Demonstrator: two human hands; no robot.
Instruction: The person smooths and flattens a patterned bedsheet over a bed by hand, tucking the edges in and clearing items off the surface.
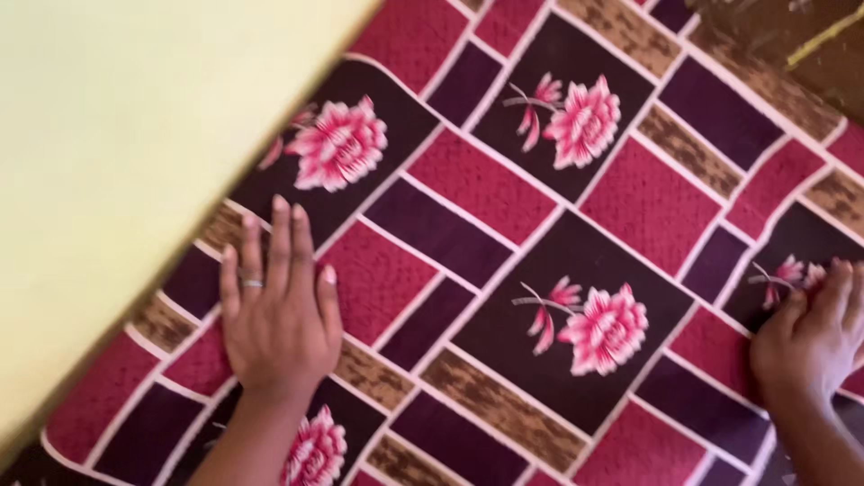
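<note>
Patterned floral cloth (540, 234) is spread flat — pressed beneath the open left hand (277, 315) near the yellow wall (117, 162); right hand (810, 337) is curled on its edge.

left hand (279, 315) flat on bedsheet (504, 234), near wall (117, 153) at left | right hand (814, 337) on bedsheet, far right | hands well apart

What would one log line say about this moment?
left hand: flat on patterned sheet, fingers by yellow wall | right hand: pressing sheet at right edge
</note>
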